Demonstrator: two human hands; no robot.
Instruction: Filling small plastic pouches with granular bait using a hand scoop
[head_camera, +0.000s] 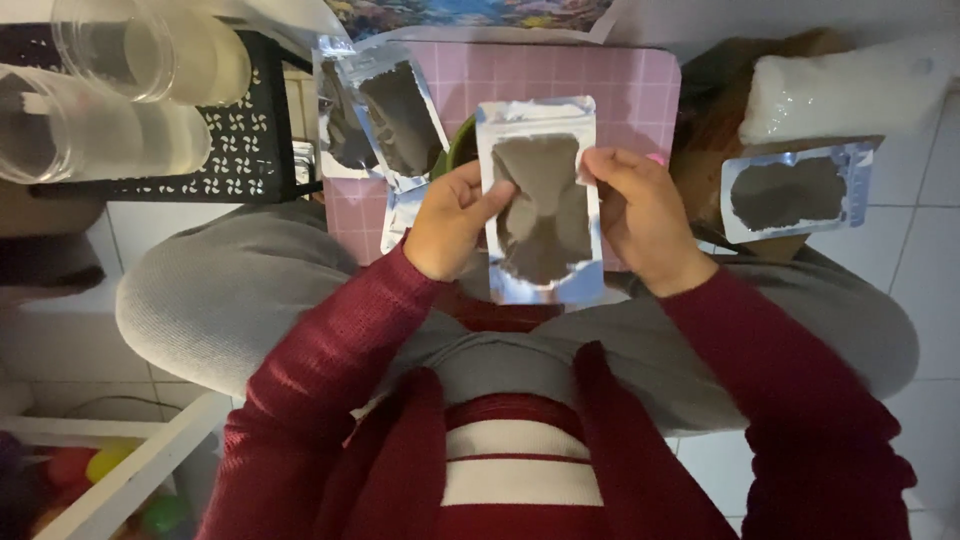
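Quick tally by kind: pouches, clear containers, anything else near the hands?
Silver pouches with dark fill: 4 — one held by left hand and right hand, two on the pink mat, one at right
Clear plastic containers: 2
White bag: 1
Total: 7

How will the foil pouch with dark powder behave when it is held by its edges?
The pouch, pinched between left hand and right hand, probably bends easily, since it looks thin. Its shiny film may be slippery. The powder looks sparse, so it is likely light.
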